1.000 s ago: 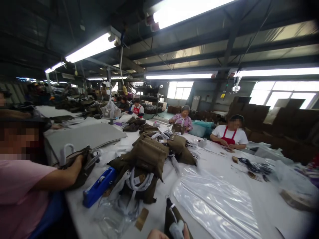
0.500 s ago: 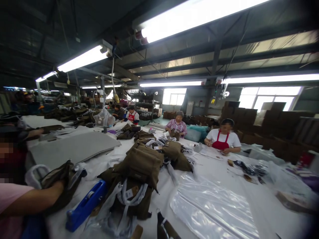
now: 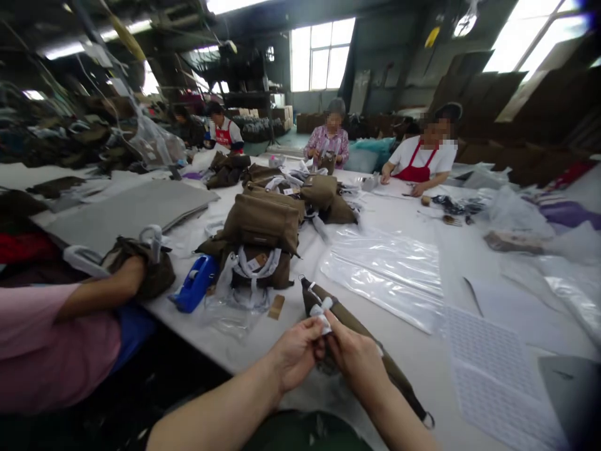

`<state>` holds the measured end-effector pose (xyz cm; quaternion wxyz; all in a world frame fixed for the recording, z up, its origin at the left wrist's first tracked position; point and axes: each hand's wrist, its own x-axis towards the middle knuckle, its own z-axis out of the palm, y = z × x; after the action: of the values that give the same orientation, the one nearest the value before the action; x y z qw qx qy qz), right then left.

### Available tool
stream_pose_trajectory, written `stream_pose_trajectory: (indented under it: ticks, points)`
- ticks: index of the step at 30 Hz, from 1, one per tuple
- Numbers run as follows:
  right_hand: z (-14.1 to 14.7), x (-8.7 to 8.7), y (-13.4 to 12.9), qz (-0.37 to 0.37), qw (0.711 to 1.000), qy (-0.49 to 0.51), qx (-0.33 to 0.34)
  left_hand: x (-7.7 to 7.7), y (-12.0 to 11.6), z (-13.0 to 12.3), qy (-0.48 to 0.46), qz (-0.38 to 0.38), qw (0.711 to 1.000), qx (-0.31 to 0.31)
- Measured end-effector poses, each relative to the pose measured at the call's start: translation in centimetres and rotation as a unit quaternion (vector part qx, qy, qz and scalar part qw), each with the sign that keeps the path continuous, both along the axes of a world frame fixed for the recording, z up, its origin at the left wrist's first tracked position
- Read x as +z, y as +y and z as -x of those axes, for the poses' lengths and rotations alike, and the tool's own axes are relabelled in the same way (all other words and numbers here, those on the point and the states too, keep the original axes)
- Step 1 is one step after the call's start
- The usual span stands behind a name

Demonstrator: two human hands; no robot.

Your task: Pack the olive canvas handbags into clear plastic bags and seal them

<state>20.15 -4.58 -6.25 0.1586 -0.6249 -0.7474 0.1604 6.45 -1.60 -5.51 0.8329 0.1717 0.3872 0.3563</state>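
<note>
Both of my hands meet over the near table edge. My left hand (image 3: 298, 352) and my right hand (image 3: 353, 349) pinch a small white wrapping piece (image 3: 323, 318) between their fingertips. Whether it is paper or thin foam I cannot tell. Beneath and beyond them an olive-brown bag (image 3: 357, 319) lies slantwise on the table, a metal ring at each visible end. My right hand and forearm hide part of it. Left of my hands is a small brown card (image 3: 277, 307). Farther off sit stacked olive-brown bags (image 3: 265, 219) with white-wrapped handles.
A blue tape dispenser (image 3: 195, 283) stands left of the bags. Clear plastic bags (image 3: 385, 275) lie flat beyond my right hand, with printed sheets (image 3: 498, 366) at right. At left, a co-worker's arm (image 3: 101, 291) reaches into a bag. Several people sit across the white table (image 3: 291, 338).
The view has tilted down, bringing both my hands and the white wrapping piece into sight. The co-worker's bag at left has turned, its wrapped handles now upright.
</note>
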Motion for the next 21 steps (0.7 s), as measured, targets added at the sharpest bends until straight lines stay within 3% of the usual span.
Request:
stream_pose_trajectory:
  ticks: [2,4,8,10,13,15,18,21]
  points:
    - [-0.3,0.4,0.1,0.006,1.0,0.006,0.003,0.3,0.6,0.1,0.017,-0.026,0.999,-0.035]
    - [-0.4,0.8,0.2,0.009,1.0,0.0,-0.002,0.7,1.3,0.2,0.093,-0.104,0.988,-0.06]
    - [-0.5,1.5,0.5,0.012,1.0,-0.014,-0.007,1.9,2.2,0.5,0.235,-0.276,0.93,-0.061]
    - [-0.7,1.7,0.6,0.021,1.0,-0.015,-0.004,2.6,2.5,0.6,0.297,-0.376,0.871,-0.106]
    - [-1.1,1.8,0.6,0.031,0.999,-0.002,0.006,4.0,3.3,0.3,0.378,-0.512,0.757,-0.151]
    - [-1.6,1.7,0.6,0.049,0.998,0.016,0.024,4.9,4.1,-0.2,0.378,-0.565,0.714,-0.167]
    - [-2.8,2.3,0.7,0.114,0.986,0.095,0.071,6.3,5.4,-1.5,0.302,-0.588,0.721,-0.207]
    - [-4.5,4.0,0.8,0.147,0.962,0.195,0.12,7.3,6.6,-3.0,0.219,-0.546,0.779,-0.219]
